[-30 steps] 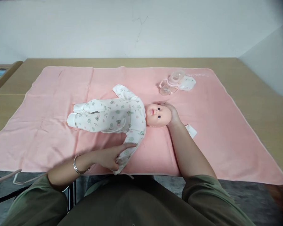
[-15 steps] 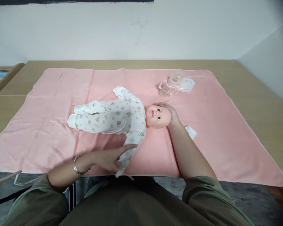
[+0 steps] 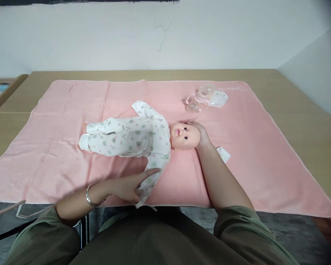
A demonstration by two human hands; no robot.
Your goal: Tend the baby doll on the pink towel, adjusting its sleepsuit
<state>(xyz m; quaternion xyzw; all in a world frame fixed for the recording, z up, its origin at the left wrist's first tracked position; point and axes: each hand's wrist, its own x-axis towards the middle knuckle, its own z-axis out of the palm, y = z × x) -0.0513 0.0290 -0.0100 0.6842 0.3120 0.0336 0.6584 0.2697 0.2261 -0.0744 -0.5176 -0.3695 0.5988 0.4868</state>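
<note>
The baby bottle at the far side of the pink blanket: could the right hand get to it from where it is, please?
Probably yes. The right hand cups the doll's head, and the baby bottle lies just beyond it on the pink blanket, with only bare cloth between. It would have to let go of the head first.

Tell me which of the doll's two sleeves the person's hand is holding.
The near sleeve, stretched toward the person; the left hand pinches its cuff end. The far sleeve lies untouched, pointing toward the wall.
</note>
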